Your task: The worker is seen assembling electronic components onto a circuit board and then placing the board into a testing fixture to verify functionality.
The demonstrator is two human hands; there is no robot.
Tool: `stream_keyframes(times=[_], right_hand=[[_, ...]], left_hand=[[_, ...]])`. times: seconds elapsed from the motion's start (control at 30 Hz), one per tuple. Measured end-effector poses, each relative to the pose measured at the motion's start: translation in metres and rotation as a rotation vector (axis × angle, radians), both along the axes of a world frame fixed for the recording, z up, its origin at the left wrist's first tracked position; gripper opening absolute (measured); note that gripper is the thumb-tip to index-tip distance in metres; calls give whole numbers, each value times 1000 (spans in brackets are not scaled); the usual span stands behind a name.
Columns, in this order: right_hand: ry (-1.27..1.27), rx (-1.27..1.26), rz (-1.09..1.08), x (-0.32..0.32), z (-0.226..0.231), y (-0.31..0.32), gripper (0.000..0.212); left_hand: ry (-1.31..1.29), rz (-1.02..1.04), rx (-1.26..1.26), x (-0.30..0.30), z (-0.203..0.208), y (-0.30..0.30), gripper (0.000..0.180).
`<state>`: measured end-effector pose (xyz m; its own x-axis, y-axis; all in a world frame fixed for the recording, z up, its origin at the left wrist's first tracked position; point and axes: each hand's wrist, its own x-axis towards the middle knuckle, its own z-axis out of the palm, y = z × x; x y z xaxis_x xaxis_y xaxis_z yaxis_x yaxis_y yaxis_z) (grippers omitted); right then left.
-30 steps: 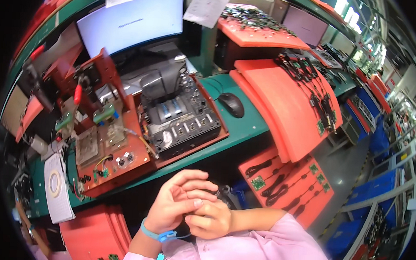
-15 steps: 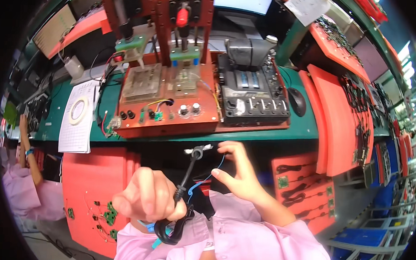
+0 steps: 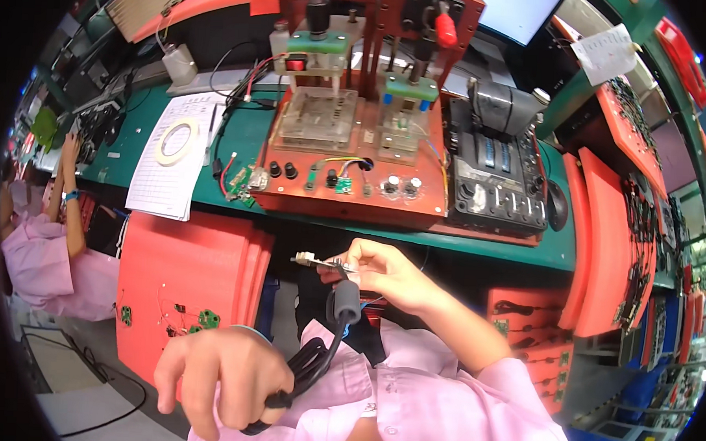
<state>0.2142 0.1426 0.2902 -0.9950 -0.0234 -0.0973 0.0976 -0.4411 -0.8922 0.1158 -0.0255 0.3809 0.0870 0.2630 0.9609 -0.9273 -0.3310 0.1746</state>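
Note:
My left hand [image 3: 224,372], at the lower left, is closed on a coiled black cable [image 3: 309,362], with some fingers hanging loosely bent. The cable rises to a thick dark ferrite cylinder [image 3: 345,301] just below my right hand [image 3: 394,276]. Between thumb and fingers, the right hand pinches a small circuit board [image 3: 320,262], seen nearly edge-on, with a pale connector at its left end. The board is held in the air, in front of the bench edge. My right fingers partly hide the place where cable and board meet.
A red test fixture [image 3: 346,200] and a black control unit [image 3: 497,175] stand on the green bench [image 3: 222,148]. Paper sheets with a tape roll [image 3: 177,142] lie left. Red foam boards [image 3: 186,253] carry circuit boards; others [image 3: 604,247] hold cables. Another person [image 3: 57,239] works at far left.
My right hand, open before, has closed on the circuit board at the cable's end. My left hand has moved lower and left with the cable. The whole view has shifted, showing the bench farther right.

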Motion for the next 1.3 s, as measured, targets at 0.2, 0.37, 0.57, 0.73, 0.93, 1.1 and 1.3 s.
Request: stream_keyframes(times=[0.2,0.37,0.57,0.73,0.93,1.1,1.3], right_hand=[[175,294,84,-31,38,11,22],[568,1512,-266,-66,87,30,39],[508,2049,-274,-123,86,69,45],[403,2018,-277,-142,78,73,44],[327,1978,-158,-145,85,77,44],[279,1985,-81,-144,90,77,44],[213,2017,-100,-145,91,71,44]], left_hand=[[-44,140,52,-6,9,-21,25],[-150,510,108,-11,-28,-31,23],[66,837,-586,-43,-50,-31,21],[-168,822,-628,-51,-66,-20,26],[-246,694,-686,-50,-85,-25,29],[-307,578,-729,-46,-100,-25,29],[-387,515,-721,-50,-105,-24,28]])
